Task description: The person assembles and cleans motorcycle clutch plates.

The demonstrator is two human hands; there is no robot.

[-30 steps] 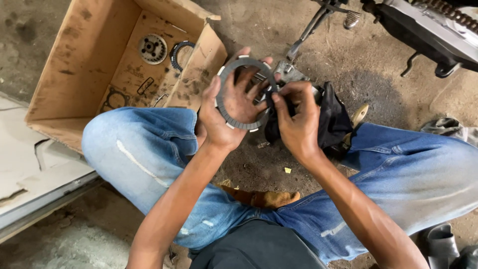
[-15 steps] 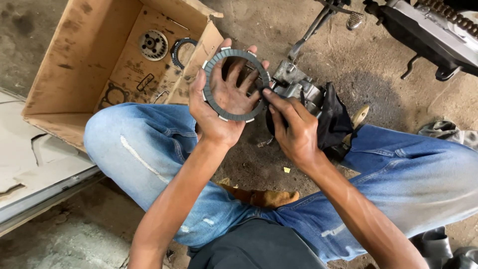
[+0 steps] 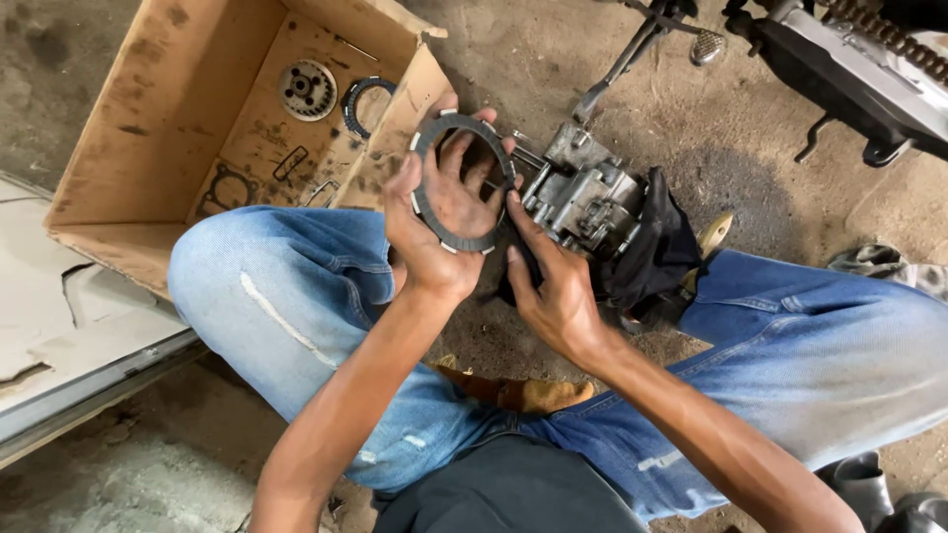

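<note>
Grey ring held up for a look, over the crouched knees.

The left hand (image 3: 434, 222) keeps a loose grip on the flat, notched grey metal ring (image 3: 462, 183), laid across the palm; the right hand (image 3: 553, 286) pinches its edge, just beside the greasy engine part (image 3: 583, 202) on black cloth (image 3: 657, 252). Behind sits an open cardboard box (image 3: 178, 109) of spare parts.

a rough, dusty concrete floor (image 3: 711, 128) fills the scene, stained dark in patches. an open, grease-marked cardboard box (image 3: 148, 128) sits at the upper left. a pale, cracked slab (image 3: 59, 326) with a metal edge runs along the left side. part of a motorcycle (image 3: 849, 49) shows at the top right corner. daylight is even and soft.
</note>
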